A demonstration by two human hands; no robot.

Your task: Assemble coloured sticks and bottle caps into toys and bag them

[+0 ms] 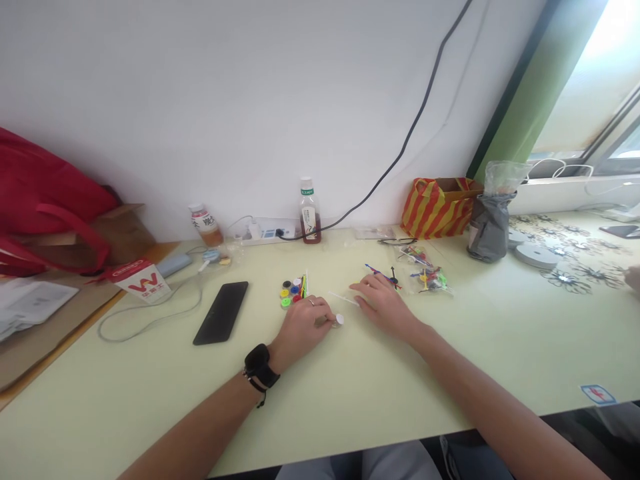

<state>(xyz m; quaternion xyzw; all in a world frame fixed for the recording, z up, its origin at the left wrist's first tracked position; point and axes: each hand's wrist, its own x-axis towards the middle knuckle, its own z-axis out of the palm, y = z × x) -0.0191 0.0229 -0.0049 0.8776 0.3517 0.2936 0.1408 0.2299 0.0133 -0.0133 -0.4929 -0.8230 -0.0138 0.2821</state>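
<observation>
My left hand, with a black watch on its wrist, pinches a small white round disc just above the table. Beyond its knuckles lie several coloured round discs and a few thin coloured sticks, partly hidden by the hand. My right hand rests palm down with its fingers apart. A thin white stick lies by its fingertips; whether they touch it I cannot tell. Behind that hand are dark and blue arrow-shaped pieces, partly covered.
A black phone lies left of my hands. Along the wall stand a dark drink bottle, a power strip and a striped bag. Clear packets of coloured parts lie right. Another person's hand shows at the far right edge.
</observation>
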